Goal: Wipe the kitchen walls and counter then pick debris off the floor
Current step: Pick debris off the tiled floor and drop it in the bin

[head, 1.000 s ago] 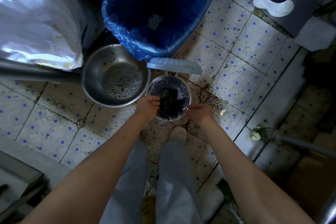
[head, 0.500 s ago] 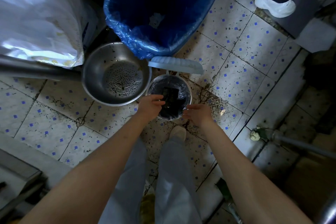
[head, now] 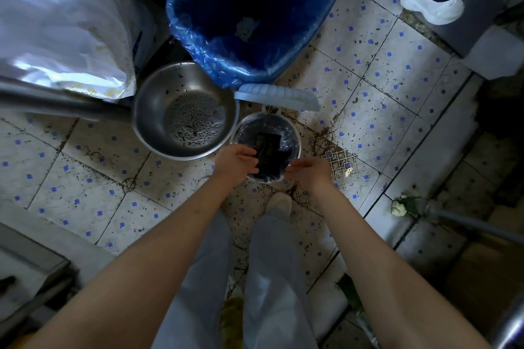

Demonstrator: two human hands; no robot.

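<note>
A small round bin [head: 295,136] with a clear liner and dark contents stands on the tiled floor [head: 382,71] just ahead of my feet. My left hand [head: 234,163] is at its near-left rim, thumb and fingers spread apart over the opening. At the near-right rim, my right hand [head: 310,171] has its fingertips pinched on the liner's edge. Dark specks of debris are scattered across the tiles. A piece of cauliflower [head: 398,205] lies to the right.
A steel colander [head: 158,110] sits left of the small bin. A big blue-lined bin [head: 198,45] stands behind it, with a pale blue lid [head: 276,95] at its foot. A large white sack [head: 56,22] is at left. Another person's white shoe [head: 431,5] is at top right. A floor drain grate [head: 337,160] is beside my right hand.
My left hand has loosened from the bin's rim and its fingers have spread. The right hand has stayed at the near-right rim. The view has drifted slightly.
</note>
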